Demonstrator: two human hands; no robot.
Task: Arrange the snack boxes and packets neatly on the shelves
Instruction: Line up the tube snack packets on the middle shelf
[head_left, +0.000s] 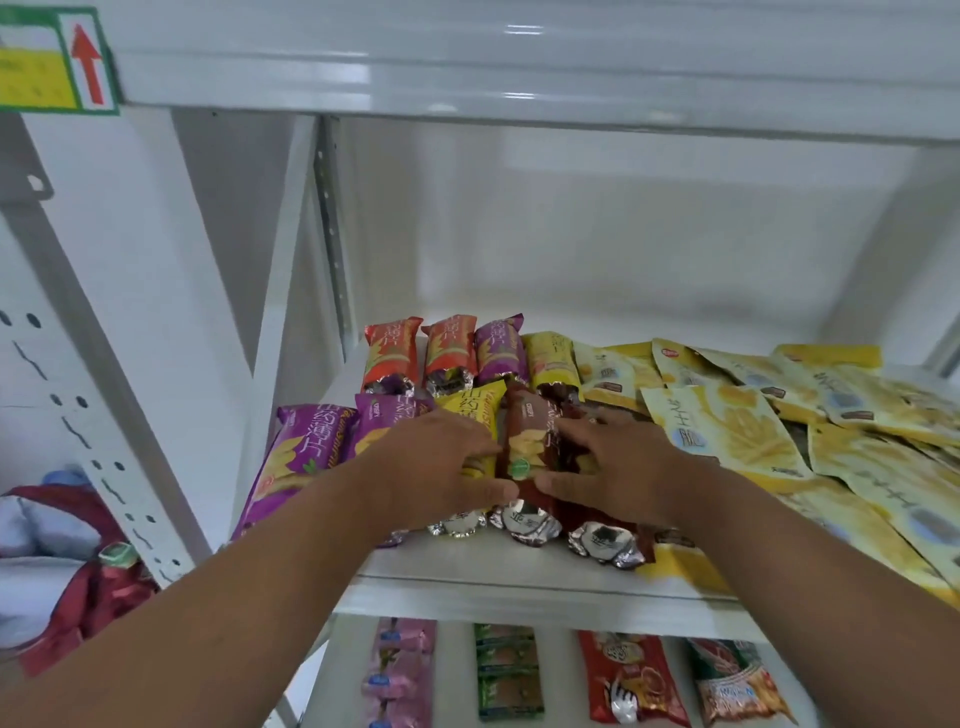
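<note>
On the white shelf (509, 561) a front row of snack packets lies side by side: two purple ones (306, 452), a yellow one (475, 405) and two brown ones (527, 441). My left hand (441, 467) rests on the yellow packet and presses against the left side of a brown packet. My right hand (618, 462) lies over the other brown packet and pinches the same middle brown packet from the right. Behind them stands a back row of two orange packets (392, 353), a purple one (501, 348) and a yellow one (553, 358).
A loose, overlapping pile of flat yellow pouches (779, 415) covers the right half of the shelf. A lower shelf holds pink, green, red and orange packets (628, 675). A white perforated upright (93, 415) stands at left, with red bags (78, 571) beyond it. The upper shelf's underside (519, 78) hangs overhead.
</note>
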